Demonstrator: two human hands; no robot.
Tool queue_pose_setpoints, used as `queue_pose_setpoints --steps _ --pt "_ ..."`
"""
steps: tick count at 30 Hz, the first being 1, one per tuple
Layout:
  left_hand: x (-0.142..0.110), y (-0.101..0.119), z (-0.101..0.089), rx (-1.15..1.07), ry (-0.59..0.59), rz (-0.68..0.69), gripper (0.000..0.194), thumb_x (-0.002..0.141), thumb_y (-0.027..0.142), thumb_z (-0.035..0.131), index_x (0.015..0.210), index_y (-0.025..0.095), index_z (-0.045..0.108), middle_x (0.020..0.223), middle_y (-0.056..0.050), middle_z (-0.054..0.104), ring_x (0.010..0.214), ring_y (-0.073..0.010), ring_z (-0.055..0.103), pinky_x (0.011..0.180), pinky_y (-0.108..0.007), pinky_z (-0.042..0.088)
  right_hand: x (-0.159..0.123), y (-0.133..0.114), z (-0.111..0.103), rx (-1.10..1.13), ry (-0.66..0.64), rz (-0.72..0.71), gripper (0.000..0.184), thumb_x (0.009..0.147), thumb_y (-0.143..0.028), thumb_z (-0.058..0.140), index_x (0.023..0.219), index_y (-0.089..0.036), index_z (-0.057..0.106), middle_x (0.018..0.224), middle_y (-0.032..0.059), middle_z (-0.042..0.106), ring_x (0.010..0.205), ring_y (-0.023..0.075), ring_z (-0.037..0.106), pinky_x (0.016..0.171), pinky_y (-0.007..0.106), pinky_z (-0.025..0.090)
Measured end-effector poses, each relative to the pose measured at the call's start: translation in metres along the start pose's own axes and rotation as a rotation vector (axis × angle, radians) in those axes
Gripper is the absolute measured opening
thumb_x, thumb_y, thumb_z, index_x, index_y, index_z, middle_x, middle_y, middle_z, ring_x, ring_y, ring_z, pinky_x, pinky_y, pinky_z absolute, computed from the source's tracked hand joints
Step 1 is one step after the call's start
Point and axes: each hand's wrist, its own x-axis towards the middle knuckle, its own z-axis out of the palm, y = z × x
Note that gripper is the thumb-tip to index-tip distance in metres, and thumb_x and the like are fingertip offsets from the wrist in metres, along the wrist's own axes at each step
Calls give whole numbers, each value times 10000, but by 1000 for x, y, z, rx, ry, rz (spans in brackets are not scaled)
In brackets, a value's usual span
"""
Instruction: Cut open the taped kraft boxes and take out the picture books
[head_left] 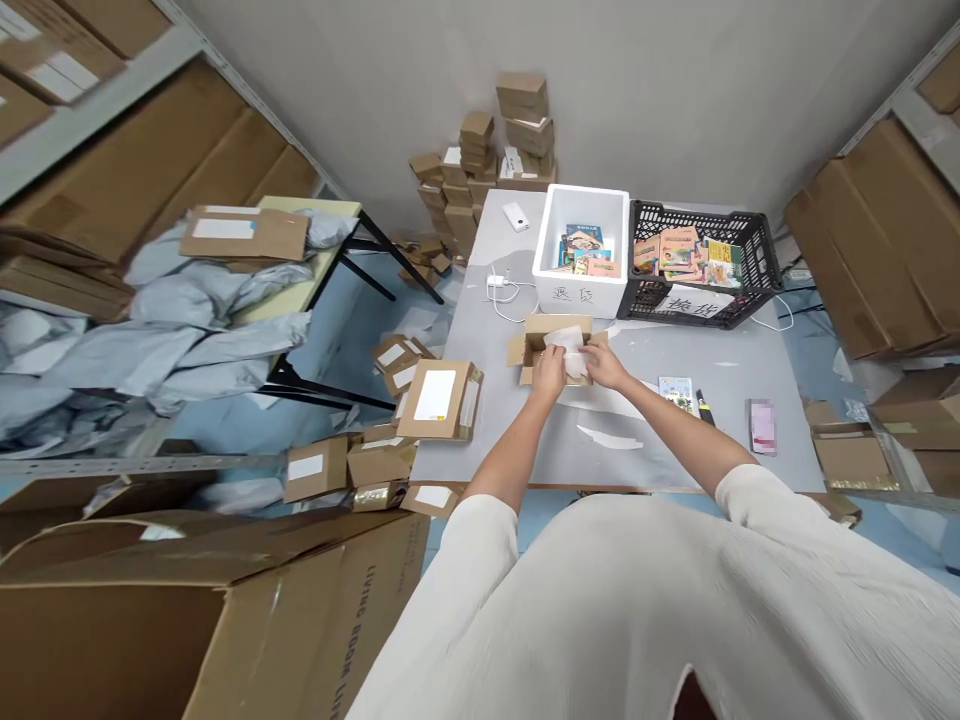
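Observation:
On the table in front of me stands a small open cardboard box [531,347] with its flaps spread. A crumpled white sheet [568,345], perhaps paper or thin packing wrap, sits over the box opening. My left hand [549,374] has its fingers closed on the sheet's left side, at the near edge of the box. From the right, my right hand [603,363] pinches the sheet's other side. The fingertips are small in view and partly hidden by the sheet. Whatever lies deeper in the box is hidden.
Behind the box stand a white foam box [581,290] and a black crate [761,262], both holding booklets. Right of my hands lie a booklet [676,393], a black-and-yellow cutter [704,407] and a phone [762,427]. A labelled carton [441,400] sits at the left edge.

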Motion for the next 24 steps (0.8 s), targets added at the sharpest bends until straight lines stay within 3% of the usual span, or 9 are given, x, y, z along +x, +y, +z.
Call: queue_pose_setpoints --steps 5,9,13,16,20,24 --pt "15 -3 13 -31 -88 -64 363 1043 202 502 1300 232 755 1434 -152 630 1206 -330 660 1054 -468 493 -3 8 -12 -22 76 -92 419 844 -191 621 1210 -254 815 1423 109 662 1409 329 563 1279 555 425" --pt "18 3 10 10 1 -87 385 1030 240 510 1312 216 771 1459 -198 612 1419 -391 506 1190 -569 365 -8 17 -30 -32 149 -80 389 894 -217 598 1225 -238 800 1452 122 653 1399 327 569 1232 548 464" --pt "20 21 0 -18 126 24 484 1029 201 472 1466 214 679 1513 -192 601 1441 -373 472 1212 -562 314 -25 41 -54 -54 229 30 379 908 -223 560 1202 -223 801 1425 138 662 1378 319 593 1191 527 498" --pt "18 47 0 -64 153 158 522 1015 153 465 1502 216 641 1548 -176 586 1451 -352 483 1217 -533 312 -50 66 -74 -74 279 115 374 886 -211 555 1164 -216 806 1345 135 702 1321 305 629 1170 506 517" --pt "9 91 23 -138 72 323 513 1021 155 478 1504 235 633 1565 -158 572 1454 -341 499 1209 -505 344 -94 102 -100 -123 295 261 413 848 -190 557 1175 -203 809 1274 119 741 1211 276 681 1162 458 524" --pt "-9 130 70 -207 -82 397 500 1025 153 482 1490 236 643 1507 -148 605 1413 -328 542 1177 -472 415 -142 133 -121 -213 234 500 447 834 -174 598 1230 -201 804 1270 116 765 1180 270 707 1135 417 536"
